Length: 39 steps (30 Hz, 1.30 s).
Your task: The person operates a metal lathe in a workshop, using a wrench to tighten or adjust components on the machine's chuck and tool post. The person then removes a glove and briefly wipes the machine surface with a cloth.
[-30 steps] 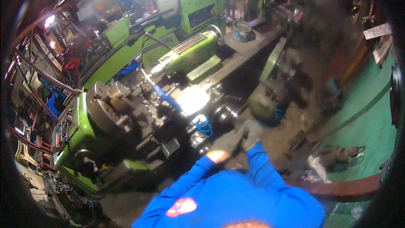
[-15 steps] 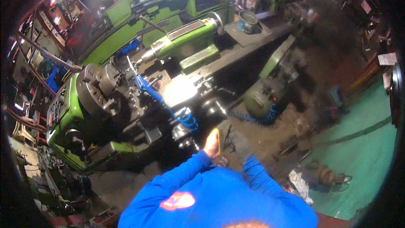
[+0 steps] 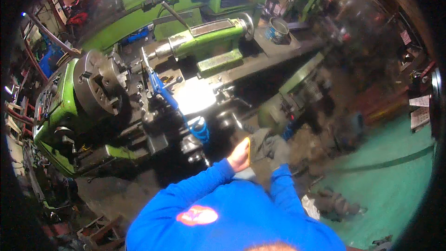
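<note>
Hands meet just in front of the green lathe (image 3: 139, 79), below its lit carriage. Left hand (image 3: 240, 155) grasps a dirty grey rag (image 3: 261, 143); right hand (image 3: 278, 151) is wrapped inside that rag, its grip not discernible.

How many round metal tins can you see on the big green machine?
1. A round tin sits on the far end of the green lathe; others may hide in the dark clutter.
</note>
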Motion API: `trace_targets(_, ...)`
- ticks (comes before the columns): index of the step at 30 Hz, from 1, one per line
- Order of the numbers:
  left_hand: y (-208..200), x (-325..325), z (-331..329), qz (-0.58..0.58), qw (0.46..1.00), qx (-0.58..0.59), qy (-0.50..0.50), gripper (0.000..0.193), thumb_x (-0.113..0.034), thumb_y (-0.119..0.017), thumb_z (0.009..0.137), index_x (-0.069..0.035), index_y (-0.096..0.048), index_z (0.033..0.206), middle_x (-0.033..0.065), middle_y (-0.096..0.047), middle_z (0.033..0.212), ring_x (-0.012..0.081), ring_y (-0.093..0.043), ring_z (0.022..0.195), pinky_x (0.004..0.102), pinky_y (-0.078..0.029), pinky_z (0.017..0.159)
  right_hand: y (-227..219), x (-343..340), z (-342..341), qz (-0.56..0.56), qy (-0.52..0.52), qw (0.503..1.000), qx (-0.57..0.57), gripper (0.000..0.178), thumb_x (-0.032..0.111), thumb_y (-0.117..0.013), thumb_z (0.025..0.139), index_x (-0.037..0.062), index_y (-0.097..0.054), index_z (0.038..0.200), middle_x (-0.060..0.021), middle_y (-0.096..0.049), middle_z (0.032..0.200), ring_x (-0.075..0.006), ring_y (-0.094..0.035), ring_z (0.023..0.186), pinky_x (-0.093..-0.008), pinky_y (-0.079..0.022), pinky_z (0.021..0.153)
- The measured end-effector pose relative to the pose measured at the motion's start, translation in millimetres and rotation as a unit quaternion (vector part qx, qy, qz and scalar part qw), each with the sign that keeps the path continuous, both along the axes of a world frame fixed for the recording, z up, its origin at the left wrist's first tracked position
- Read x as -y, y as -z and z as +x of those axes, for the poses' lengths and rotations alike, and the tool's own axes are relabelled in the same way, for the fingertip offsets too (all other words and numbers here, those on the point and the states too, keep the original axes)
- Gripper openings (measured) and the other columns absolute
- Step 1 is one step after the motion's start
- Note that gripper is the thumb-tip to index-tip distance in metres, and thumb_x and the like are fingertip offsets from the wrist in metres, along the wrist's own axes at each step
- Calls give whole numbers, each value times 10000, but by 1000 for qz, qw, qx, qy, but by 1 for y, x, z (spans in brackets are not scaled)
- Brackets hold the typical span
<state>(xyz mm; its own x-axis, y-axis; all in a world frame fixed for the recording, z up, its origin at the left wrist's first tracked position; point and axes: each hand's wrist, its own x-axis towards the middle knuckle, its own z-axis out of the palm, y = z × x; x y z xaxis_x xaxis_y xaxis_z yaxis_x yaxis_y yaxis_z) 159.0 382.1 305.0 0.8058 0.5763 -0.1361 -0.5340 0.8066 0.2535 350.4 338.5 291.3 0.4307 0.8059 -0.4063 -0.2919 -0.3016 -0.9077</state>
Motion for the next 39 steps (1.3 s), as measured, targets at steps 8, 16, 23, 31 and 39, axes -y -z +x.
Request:
trace_targets(8,28,-20,42,-27,997,-73,0,587,-478,-315,1117,-77,-517,1494,102,-570,1501,278,-560,1345,438,-439,1151,3,-13,31,54,-184,975,115,246,240,-642,996,39,-729,1108,-60,-721,977,-170,-679,814,-317,-556,690)
trace_targets(16,34,-33,147,-27,991,-116,-64,463,-396,-407,1098,-85,-616,1371,91,-665,1350,236,-630,1223,394,-508,1044,12,-47,157,12,51,998,-27,221,223,-653,993,36,-746,1068,-80,-738,941,-161,-680,772,-313,-549,660)
trace_targets(23,94,-42,184,-87,982,-149,-78,161,-244,-566,997,-140,-685,1024,6,-670,927,156,-614,861,326,-493,779,-9,-60,204,42,75,996,5,294,319,-616,1032,51,-723,1089,-69,-728,953,-176,-673,768,-331,-552,640)
trace_targets(31,35,-77,167,73,932,-324,-144,236,-253,-665,992,-71,-716,1132,13,-711,986,121,-630,873,279,-489,778,-24,-107,178,4,141,985,-101,353,376,-582,1039,65,-706,1153,-69,-737,999,-172,-647,751,-299,-516,622)
trace_targets(39,22,-166,206,418,676,-533,-290,307,-300,-720,969,6,-728,994,84,-635,1035,213,-600,981,357,-512,820,-39,-150,200,46,118,992,-19,398,431,-576,1038,70,-677,1172,-62,-720,1003,-173,-652,781,-307,-520,583)
